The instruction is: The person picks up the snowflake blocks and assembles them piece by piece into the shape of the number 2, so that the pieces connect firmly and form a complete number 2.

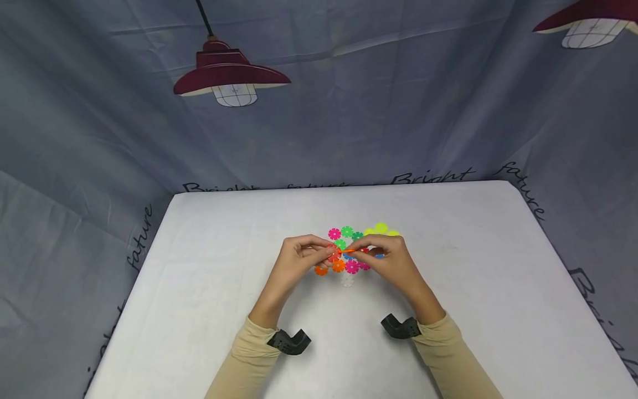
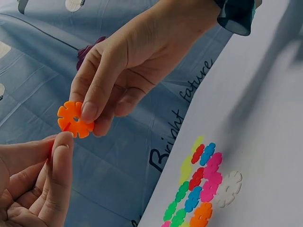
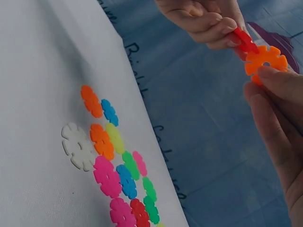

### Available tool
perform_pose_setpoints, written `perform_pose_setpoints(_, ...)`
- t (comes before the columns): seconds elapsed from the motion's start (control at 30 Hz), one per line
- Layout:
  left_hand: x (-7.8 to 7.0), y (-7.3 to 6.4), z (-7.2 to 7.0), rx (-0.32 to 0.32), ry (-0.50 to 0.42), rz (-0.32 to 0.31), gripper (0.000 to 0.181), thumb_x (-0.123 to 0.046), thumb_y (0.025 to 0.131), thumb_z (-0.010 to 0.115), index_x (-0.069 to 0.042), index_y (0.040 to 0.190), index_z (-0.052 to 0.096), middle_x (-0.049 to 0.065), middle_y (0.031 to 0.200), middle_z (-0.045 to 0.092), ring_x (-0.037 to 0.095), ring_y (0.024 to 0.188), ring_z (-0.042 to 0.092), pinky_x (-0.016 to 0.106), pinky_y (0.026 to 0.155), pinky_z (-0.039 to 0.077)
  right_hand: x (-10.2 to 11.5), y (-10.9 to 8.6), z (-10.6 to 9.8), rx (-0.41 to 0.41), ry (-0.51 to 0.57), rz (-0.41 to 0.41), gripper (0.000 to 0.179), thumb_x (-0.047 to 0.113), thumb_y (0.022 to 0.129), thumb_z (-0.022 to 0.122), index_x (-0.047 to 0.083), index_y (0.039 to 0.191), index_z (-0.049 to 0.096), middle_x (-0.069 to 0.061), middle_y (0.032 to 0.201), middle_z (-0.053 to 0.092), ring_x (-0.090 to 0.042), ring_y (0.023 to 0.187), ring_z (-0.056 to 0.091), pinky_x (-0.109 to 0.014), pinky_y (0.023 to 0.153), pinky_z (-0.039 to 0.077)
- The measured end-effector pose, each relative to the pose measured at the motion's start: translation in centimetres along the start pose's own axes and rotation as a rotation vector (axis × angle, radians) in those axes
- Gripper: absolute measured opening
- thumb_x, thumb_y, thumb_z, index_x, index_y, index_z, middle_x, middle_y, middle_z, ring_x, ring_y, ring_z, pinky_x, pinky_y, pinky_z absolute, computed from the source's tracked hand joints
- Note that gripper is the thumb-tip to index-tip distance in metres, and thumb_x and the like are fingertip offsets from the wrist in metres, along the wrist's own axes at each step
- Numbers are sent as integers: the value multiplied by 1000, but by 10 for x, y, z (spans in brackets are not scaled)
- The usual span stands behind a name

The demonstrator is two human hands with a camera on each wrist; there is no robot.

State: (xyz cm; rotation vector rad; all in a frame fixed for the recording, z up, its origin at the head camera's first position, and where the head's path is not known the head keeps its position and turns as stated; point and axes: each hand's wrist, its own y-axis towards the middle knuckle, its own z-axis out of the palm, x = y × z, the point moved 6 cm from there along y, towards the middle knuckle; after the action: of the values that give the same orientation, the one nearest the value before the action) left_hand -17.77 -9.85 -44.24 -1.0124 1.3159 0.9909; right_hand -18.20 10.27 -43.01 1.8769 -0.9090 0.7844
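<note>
Above the table, my left hand (image 1: 298,259) pinches a red notched plastic disc (image 3: 247,41), shaped like a flower with a small centre hole. My right hand (image 1: 387,257) holds an orange disc (image 2: 72,118) of the same kind between thumb and fingers. The red disc meets the orange one edge-on at its rim, the two standing at an angle to each other. In the left wrist view most of the red disc is hidden behind the fingers of the left hand (image 2: 42,177).
Several loose discs lie on the white table (image 1: 214,288) below the hands, among them a white disc (image 3: 78,146), a pink disc (image 3: 107,176) and a yellow disc (image 1: 381,228). A grey-blue curtain (image 1: 319,127) with printed lamps hangs behind the table's far edge.
</note>
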Motion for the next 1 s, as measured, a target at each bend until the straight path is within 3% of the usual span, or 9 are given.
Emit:
perform_pose_setpoints(0.3, -4, -1, 4, 24, 37, 20, 15, -8, 96, 73, 4, 105, 74, 28, 92, 76, 13, 69, 73, 33, 69, 61, 3, 0, 0, -14, -35, -139, 23, -6, 78, 85, 7, 96, 82, -6, 89, 81, -14, 75, 75, -16, 70, 59)
perform_pose_setpoints(0.67, -4, -2, 6, 4, 83, 24, 15, -10, 95, 75, 2, 103, 75, 24, 88, 77, 12, 68, 73, 25, 64, 58, 7, 0, 3, -14, -33, -186, 24, -7, 76, 85, 6, 96, 81, -7, 88, 80, -16, 75, 74, -14, 73, 58)
perform_pose_setpoints(0.83, -5, -1, 3, -13, 106, 39, 14, -11, 94, 76, 0, 103, 76, 24, 90, 77, 26, 70, 75, 33, 66, 61, 2, 0, 5, -5, -46, -130, 26, -5, 78, 85, 8, 100, 80, -4, 92, 80, -14, 79, 75, -21, 73, 61)
perform_pose_setpoints(1.0, -4, 0, -1, -67, 129, 40, 12, -12, 93, 78, -4, 102, 78, 17, 94, 79, 40, 80, 75, 37, 73, 64, -19, 1, 4, 57, -119, 52, 31, -1, 79, 87, 7, 108, 78, -6, 100, 78, -12, 79, 74, -25, 69, 62)
